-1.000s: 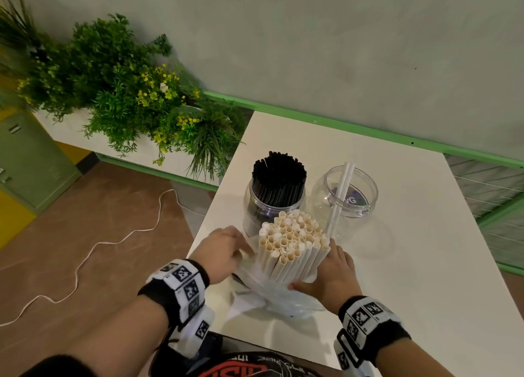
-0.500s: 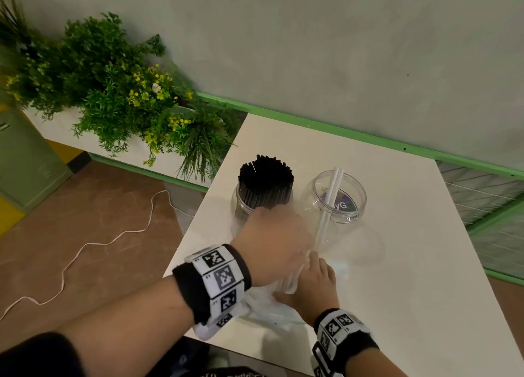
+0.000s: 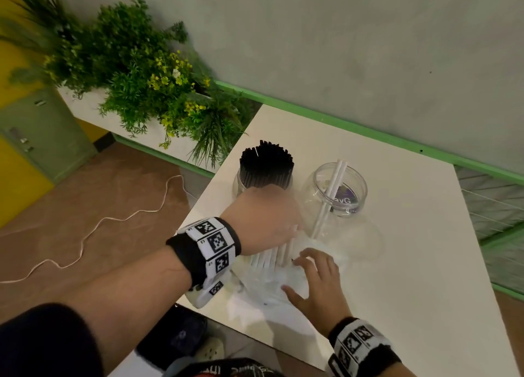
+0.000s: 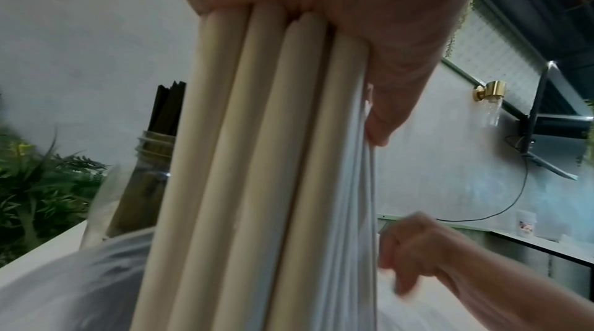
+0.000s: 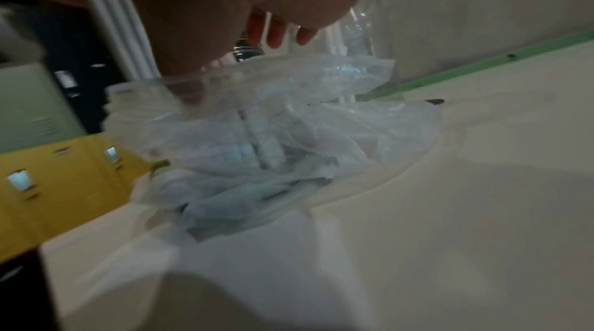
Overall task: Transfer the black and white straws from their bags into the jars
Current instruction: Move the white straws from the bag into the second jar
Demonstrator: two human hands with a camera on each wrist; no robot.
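My left hand [image 3: 265, 220] grips the top of a bundle of white straws [image 3: 270, 257], palm over their ends; in the left wrist view the white straws [image 4: 257, 158] run down from my curled fingers [image 4: 385, 97]. The straws' lower part stands in a crumpled clear plastic bag [image 3: 266, 284]. With fingers spread, my right hand [image 3: 317, 277] presses on that bag [image 5: 273, 133]. Behind stand a jar packed with black straws [image 3: 265, 169] and a clear jar [image 3: 355, 195] holding two white straws [image 3: 330, 198].
The white table [image 3: 411, 277] has its left edge close beside the bag and the black-straw jar. A planter with green plants [image 3: 147, 81] stands to the left, a white cord [image 3: 113, 220] lies on the floor, and a grey wall runs behind.
My left hand has come from the bundle's left side over its top and closed round the straws. My right hand slid from the bundle's side down onto the bag.
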